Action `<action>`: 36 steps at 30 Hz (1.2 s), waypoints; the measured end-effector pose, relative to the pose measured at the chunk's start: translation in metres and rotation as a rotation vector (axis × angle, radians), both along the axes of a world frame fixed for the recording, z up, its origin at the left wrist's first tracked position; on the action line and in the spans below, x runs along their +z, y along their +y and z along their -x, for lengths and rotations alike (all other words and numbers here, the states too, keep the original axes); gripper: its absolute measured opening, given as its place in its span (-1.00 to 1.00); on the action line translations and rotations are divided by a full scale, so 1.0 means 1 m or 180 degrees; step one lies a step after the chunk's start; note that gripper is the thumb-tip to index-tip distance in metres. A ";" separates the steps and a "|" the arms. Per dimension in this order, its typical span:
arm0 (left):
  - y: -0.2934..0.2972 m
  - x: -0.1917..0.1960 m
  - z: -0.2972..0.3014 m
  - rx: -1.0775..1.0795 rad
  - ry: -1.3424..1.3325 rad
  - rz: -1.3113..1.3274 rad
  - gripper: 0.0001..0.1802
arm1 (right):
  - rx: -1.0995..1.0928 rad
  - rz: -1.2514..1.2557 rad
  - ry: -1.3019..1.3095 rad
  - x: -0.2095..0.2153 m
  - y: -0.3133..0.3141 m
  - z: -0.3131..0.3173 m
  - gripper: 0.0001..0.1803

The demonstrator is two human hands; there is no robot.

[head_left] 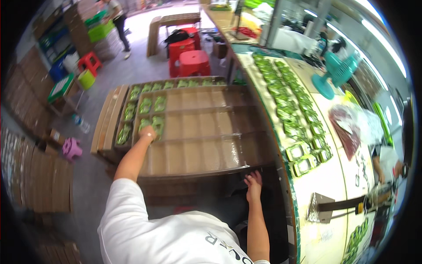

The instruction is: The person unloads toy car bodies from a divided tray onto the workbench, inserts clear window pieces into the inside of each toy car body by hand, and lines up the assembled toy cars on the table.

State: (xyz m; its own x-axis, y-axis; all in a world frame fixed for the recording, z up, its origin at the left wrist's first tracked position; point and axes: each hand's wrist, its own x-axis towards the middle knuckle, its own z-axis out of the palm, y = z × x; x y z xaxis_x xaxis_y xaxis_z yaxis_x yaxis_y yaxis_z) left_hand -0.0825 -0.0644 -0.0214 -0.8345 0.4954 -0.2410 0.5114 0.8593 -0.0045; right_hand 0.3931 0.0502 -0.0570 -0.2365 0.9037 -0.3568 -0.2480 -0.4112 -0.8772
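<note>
A big cardboard box (pixel 206 149) with divider strips lies open below me. Green packets (pixel 151 105) fill its far row and left cells. My left hand (pixel 147 132) reaches into a left cell and presses on a green packet (pixel 145 125) there; whether the fingers grip it I cannot tell. My right hand (pixel 253 184) hangs open, holding nothing, just past the box's near edge, beside the workbench (pixel 334 176). Rows of green packets (pixel 290 110) lie along the bench on my right.
A teal fan (pixel 336 72) stands on the bench, with a red mesh bag (pixel 345 127) beside it. Red stools (pixel 191 59) sit beyond the box. Flat cardboard stacks (pixel 39 176) line the left floor. One person stands far back, another sits across the bench.
</note>
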 end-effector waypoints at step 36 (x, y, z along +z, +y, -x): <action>0.338 0.179 -0.661 -0.5290 -0.0404 -0.1458 -0.77 | 0.0220 -0.0758 -0.0431 0.014 -0.050 -0.062 -0.71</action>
State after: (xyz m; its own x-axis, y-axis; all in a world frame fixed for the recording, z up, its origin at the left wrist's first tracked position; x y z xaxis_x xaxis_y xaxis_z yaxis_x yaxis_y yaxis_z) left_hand 0.5781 0.2734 0.1579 0.6111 0.7799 0.1356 0.7595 -0.6259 0.1774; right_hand 0.4549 0.0002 -0.0431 -0.2651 0.9493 -0.1689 -0.1006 -0.2015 -0.9743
